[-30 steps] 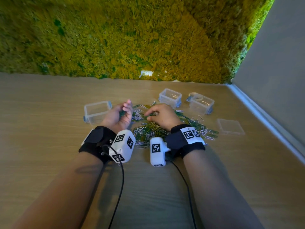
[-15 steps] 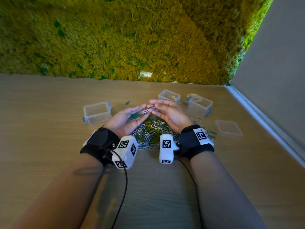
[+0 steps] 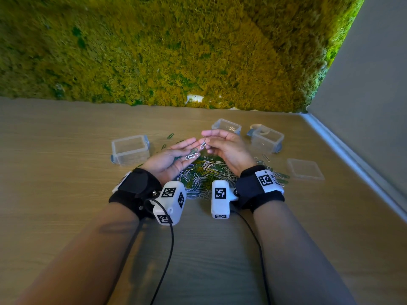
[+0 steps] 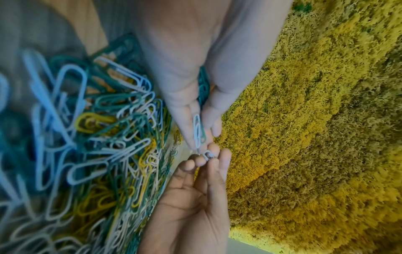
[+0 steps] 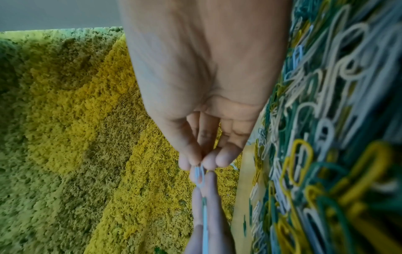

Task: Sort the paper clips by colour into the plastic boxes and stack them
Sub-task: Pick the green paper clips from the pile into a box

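My left hand point(image 3: 176, 153) lies palm up over the pile of green, white and yellow paper clips point(image 3: 204, 172), fingers straight. A white clip point(image 3: 191, 155) and some green clips rest on the palm. My right hand point(image 3: 222, 146) pinches another white paper clip point(image 3: 203, 145) just above the left fingertips. In the left wrist view the palm's white clip point(image 4: 197, 130) lies on the left hand point(image 4: 191, 96), and the pinched clip point(image 4: 207, 154) shows between the right fingertips point(image 4: 214, 165). In the right wrist view the right hand point(image 5: 202, 161) holds that clip point(image 5: 200, 173).
Three clear plastic boxes stand beyond the pile: one on the left point(image 3: 130, 148), one in the middle point(image 3: 226, 126), one on the right point(image 3: 266, 138). A loose lid point(image 3: 305, 169) lies at the right. A moss wall point(image 3: 176, 51) backs the wooden table point(image 3: 66, 194).
Both hands have lifted off the pile. The left hand has uncurled to a flat palm with clips on it. The right hand has pinched a white clip near the left fingertips.
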`<control>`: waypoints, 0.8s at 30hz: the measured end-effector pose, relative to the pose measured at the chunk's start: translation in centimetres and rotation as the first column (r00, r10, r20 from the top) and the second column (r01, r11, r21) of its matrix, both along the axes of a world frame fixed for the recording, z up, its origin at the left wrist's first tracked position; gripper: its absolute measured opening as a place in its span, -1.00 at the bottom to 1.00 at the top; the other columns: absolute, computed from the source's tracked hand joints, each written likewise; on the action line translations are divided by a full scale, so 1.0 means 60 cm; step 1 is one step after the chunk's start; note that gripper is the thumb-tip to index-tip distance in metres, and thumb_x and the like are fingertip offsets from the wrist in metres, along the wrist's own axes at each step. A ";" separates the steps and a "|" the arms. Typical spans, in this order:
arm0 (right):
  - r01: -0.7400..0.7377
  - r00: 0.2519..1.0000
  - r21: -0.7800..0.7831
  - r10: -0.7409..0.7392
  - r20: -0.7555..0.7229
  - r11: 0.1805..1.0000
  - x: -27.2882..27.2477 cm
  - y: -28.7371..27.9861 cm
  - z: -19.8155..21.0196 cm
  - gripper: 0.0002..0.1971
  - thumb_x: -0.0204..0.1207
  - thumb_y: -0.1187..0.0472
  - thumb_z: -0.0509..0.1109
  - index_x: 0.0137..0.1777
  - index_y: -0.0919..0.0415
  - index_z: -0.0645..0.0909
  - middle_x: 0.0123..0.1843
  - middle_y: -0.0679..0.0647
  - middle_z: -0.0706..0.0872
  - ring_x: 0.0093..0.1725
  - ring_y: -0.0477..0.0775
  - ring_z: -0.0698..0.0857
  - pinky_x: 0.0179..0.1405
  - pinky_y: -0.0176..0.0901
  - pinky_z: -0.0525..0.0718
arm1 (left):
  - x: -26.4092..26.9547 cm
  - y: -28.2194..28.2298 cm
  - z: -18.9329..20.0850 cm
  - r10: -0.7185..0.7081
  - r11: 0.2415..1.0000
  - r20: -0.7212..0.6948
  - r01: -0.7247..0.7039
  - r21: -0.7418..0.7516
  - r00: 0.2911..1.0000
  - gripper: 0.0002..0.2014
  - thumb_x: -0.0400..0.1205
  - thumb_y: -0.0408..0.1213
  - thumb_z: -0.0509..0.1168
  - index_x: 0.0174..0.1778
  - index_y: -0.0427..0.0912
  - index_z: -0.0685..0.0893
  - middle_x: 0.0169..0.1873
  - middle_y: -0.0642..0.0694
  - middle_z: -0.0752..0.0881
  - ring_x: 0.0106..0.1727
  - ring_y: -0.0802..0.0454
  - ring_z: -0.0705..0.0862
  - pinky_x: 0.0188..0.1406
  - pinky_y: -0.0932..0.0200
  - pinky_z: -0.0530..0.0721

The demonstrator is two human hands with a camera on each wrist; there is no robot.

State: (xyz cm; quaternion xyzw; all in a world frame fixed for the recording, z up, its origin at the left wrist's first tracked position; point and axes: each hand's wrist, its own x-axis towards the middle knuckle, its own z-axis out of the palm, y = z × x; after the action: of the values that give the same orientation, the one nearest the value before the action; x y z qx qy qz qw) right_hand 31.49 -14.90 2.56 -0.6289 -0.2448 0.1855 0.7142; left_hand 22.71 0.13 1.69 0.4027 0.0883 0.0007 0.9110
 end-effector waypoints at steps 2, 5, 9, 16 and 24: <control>0.086 0.996 -0.082 -0.083 0.041 0.993 0.002 0.001 0.001 -0.81 0.57 0.48 0.29 0.08 0.33 0.68 -0.21 0.10 0.74 -0.36 -0.14 0.61 -0.28 -0.28 0.60 | 0.002 0.002 -0.002 0.014 0.999 -0.004 -0.014 -0.033 1.000 -0.64 0.67 -0.64 -0.01 0.26 -0.35 0.59 0.15 -0.24 0.73 0.08 -0.04 0.77 0.09 0.12 0.72; 0.249 0.960 -0.291 -0.196 0.199 0.924 0.007 -0.001 0.002 -0.76 0.55 0.41 0.26 -0.11 0.15 0.73 -0.29 -0.02 0.73 -0.34 -0.28 0.62 -0.09 -0.20 0.54 | 0.005 0.005 -0.006 0.055 0.998 -0.012 -0.056 -0.038 0.998 -0.64 0.67 -0.63 0.00 0.22 -0.30 0.61 0.03 -0.16 0.79 0.00 0.01 0.79 0.01 0.13 0.73; 0.195 0.956 -0.466 -0.061 0.288 0.863 0.006 -0.006 0.005 -0.81 0.50 0.35 0.40 -0.09 0.03 0.74 -0.05 -0.08 0.77 0.01 -0.12 0.69 0.22 -0.13 0.58 | 0.006 0.008 -0.007 0.113 0.993 0.023 -0.112 -0.022 0.993 -0.64 0.68 -0.61 0.01 0.21 -0.24 0.62 0.04 -0.11 0.79 0.07 0.06 0.77 0.17 0.13 0.66; 0.036 0.878 -0.696 0.310 0.364 0.717 -0.009 0.011 -0.004 -0.80 0.42 0.20 0.56 0.04 0.15 0.78 -0.23 -0.19 0.69 -0.22 -0.24 0.61 -0.12 -0.28 0.50 | 0.003 0.022 -0.002 0.221 0.916 -0.051 -0.226 -0.332 0.974 -0.72 0.67 -0.59 0.07 0.22 -0.43 0.59 0.06 -0.37 0.73 -0.08 -0.11 0.80 -0.09 0.20 0.77; 0.089 0.952 -0.403 0.041 0.302 0.911 0.003 -0.003 0.002 -0.82 0.49 0.18 0.49 0.04 0.21 0.76 -0.03 0.03 0.80 -0.04 -0.11 0.72 0.01 -0.26 0.59 | 0.001 0.016 0.000 0.167 0.955 -0.112 -0.189 -0.227 0.980 -0.71 0.69 -0.37 0.17 0.27 -0.42 0.58 0.15 -0.38 0.71 -0.05 -0.12 0.80 -0.04 0.13 0.77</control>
State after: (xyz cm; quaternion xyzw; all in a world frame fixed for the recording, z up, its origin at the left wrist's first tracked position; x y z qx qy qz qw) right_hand 31.65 -15.10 2.66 -0.7892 -0.2993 0.1249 0.5215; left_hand 22.79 1.07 1.68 0.2812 0.1652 0.0537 0.9438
